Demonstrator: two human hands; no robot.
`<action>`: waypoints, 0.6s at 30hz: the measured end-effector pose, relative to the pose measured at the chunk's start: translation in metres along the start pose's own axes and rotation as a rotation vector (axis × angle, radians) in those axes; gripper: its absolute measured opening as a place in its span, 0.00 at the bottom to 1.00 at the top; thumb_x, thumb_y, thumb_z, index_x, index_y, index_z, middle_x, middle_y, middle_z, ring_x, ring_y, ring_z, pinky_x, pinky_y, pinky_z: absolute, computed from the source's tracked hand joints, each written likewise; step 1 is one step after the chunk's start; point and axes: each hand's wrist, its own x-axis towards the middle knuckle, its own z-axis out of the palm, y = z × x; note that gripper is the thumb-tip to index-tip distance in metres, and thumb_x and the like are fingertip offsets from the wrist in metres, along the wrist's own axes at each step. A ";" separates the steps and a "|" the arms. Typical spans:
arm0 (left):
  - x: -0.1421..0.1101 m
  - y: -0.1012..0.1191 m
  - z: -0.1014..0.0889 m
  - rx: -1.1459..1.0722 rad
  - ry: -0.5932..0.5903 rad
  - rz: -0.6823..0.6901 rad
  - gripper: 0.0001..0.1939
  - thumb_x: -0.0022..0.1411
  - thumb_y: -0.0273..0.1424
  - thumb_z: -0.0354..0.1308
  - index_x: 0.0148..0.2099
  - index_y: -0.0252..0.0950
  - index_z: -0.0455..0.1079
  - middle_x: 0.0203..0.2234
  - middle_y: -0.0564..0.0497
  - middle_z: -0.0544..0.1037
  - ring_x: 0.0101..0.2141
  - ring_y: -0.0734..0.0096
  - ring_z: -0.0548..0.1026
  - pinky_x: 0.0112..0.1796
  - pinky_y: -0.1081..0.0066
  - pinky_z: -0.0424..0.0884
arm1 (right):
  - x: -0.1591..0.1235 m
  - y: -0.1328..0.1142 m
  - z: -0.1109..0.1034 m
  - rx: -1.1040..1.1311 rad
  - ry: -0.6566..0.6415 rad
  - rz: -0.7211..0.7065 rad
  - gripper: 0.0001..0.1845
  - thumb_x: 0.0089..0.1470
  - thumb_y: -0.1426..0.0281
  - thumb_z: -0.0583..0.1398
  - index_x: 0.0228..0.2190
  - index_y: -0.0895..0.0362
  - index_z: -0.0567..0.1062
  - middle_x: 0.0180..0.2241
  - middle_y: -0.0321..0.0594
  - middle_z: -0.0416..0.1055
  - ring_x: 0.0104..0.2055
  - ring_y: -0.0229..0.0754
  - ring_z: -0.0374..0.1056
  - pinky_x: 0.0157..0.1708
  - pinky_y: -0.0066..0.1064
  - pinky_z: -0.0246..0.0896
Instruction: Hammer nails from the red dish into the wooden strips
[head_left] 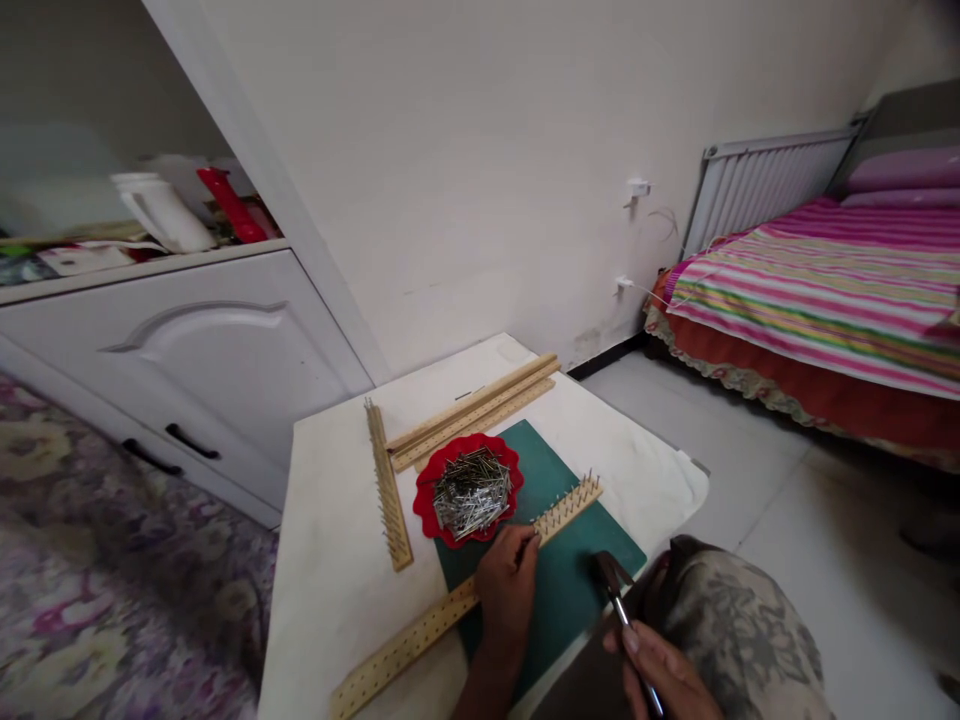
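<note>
Where a counter (330,480) carries a green mat (577,585), a drilled wooden strip (448,607) crosses it; a hammer (621,609) fills the right grip (660,668); the left grip (508,585) bunches over the strip beside upright nails (565,508), whether holding one I cannot tell.

Camo trouser leg (750,620), tan w/ dk grey blotches; both hands (510,580) (664,668) bare.
</note>
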 end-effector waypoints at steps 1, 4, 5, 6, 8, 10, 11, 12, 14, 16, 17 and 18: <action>0.000 0.000 0.000 0.002 0.005 0.003 0.11 0.60 0.34 0.48 0.32 0.37 0.70 0.28 0.52 0.74 0.30 0.72 0.71 0.33 0.74 0.65 | -0.001 -0.001 0.000 -0.014 0.004 -0.007 0.26 0.45 0.46 0.55 0.27 0.57 0.69 0.09 0.28 0.60 0.11 0.30 0.49 0.11 0.21 0.38; 0.000 -0.001 0.000 0.003 0.018 0.012 0.10 0.59 0.33 0.49 0.32 0.37 0.70 0.28 0.52 0.75 0.30 0.72 0.72 0.33 0.75 0.65 | -0.001 -0.003 0.003 -0.030 0.035 -0.018 0.26 0.44 0.45 0.55 0.29 0.57 0.69 0.09 0.27 0.59 0.12 0.30 0.49 0.10 0.20 0.38; 0.000 -0.001 0.001 0.002 0.017 0.014 0.10 0.59 0.33 0.49 0.32 0.37 0.70 0.27 0.52 0.75 0.30 0.71 0.72 0.33 0.75 0.65 | 0.000 -0.003 0.003 -0.026 0.046 -0.016 0.26 0.44 0.45 0.55 0.29 0.56 0.69 0.10 0.27 0.58 0.12 0.31 0.49 0.10 0.20 0.37; 0.000 -0.001 0.001 0.001 0.014 0.015 0.11 0.59 0.33 0.49 0.32 0.37 0.70 0.27 0.52 0.75 0.30 0.71 0.72 0.33 0.75 0.65 | 0.000 -0.003 0.004 -0.019 0.055 -0.013 0.26 0.44 0.45 0.55 0.30 0.56 0.69 0.10 0.27 0.58 0.12 0.31 0.49 0.10 0.20 0.36; 0.000 -0.001 0.001 -0.001 0.005 0.015 0.11 0.60 0.34 0.48 0.32 0.36 0.70 0.28 0.52 0.75 0.31 0.71 0.72 0.33 0.74 0.65 | 0.000 -0.004 0.005 -0.015 0.039 -0.014 0.25 0.45 0.45 0.55 0.30 0.56 0.69 0.10 0.27 0.58 0.12 0.30 0.49 0.09 0.19 0.36; 0.001 0.000 0.002 0.006 0.003 0.007 0.11 0.60 0.34 0.48 0.32 0.36 0.70 0.28 0.52 0.75 0.30 0.71 0.72 0.34 0.74 0.65 | 0.000 -0.006 0.005 -0.029 0.004 -0.033 0.25 0.47 0.46 0.54 0.29 0.56 0.68 0.10 0.27 0.58 0.11 0.30 0.48 0.09 0.19 0.38; 0.001 0.000 0.002 0.010 0.006 0.003 0.11 0.60 0.34 0.48 0.32 0.36 0.70 0.28 0.52 0.75 0.31 0.72 0.72 0.34 0.75 0.65 | 0.000 -0.006 0.005 -0.037 -0.005 -0.042 0.24 0.48 0.47 0.53 0.29 0.56 0.68 0.10 0.27 0.59 0.11 0.30 0.48 0.09 0.19 0.39; 0.000 0.000 0.002 0.015 0.008 0.002 0.11 0.60 0.34 0.48 0.32 0.36 0.70 0.28 0.52 0.75 0.31 0.72 0.72 0.34 0.75 0.65 | 0.000 -0.006 0.005 -0.041 -0.006 -0.045 0.24 0.48 0.47 0.53 0.29 0.56 0.68 0.10 0.27 0.59 0.11 0.30 0.48 0.09 0.19 0.39; 0.000 -0.001 0.003 0.026 0.007 0.006 0.11 0.60 0.33 0.48 0.32 0.37 0.70 0.28 0.53 0.74 0.31 0.73 0.71 0.34 0.75 0.64 | 0.000 -0.006 0.004 -0.035 -0.004 -0.037 0.24 0.48 0.47 0.53 0.29 0.56 0.68 0.10 0.27 0.59 0.11 0.29 0.48 0.09 0.19 0.39; 0.000 -0.001 0.003 0.039 0.004 0.017 0.11 0.60 0.33 0.48 0.32 0.37 0.70 0.28 0.53 0.74 0.31 0.72 0.71 0.34 0.75 0.64 | 0.001 -0.007 0.003 -0.032 -0.007 -0.039 0.24 0.48 0.47 0.53 0.29 0.56 0.68 0.10 0.26 0.57 0.10 0.29 0.47 0.09 0.19 0.38; 0.000 -0.002 0.003 0.047 0.007 0.020 0.11 0.60 0.33 0.47 0.32 0.37 0.70 0.27 0.53 0.74 0.31 0.72 0.71 0.34 0.75 0.64 | 0.001 -0.008 0.003 -0.037 -0.012 -0.045 0.24 0.48 0.47 0.53 0.29 0.56 0.68 0.10 0.25 0.57 0.10 0.29 0.47 0.09 0.19 0.38; 0.000 -0.002 0.004 0.053 0.011 0.020 0.11 0.60 0.33 0.47 0.32 0.37 0.70 0.27 0.53 0.74 0.30 0.72 0.71 0.33 0.75 0.64 | 0.000 -0.010 0.003 -0.046 -0.018 -0.056 0.24 0.48 0.47 0.53 0.29 0.56 0.68 0.09 0.25 0.57 0.10 0.29 0.46 0.08 0.19 0.37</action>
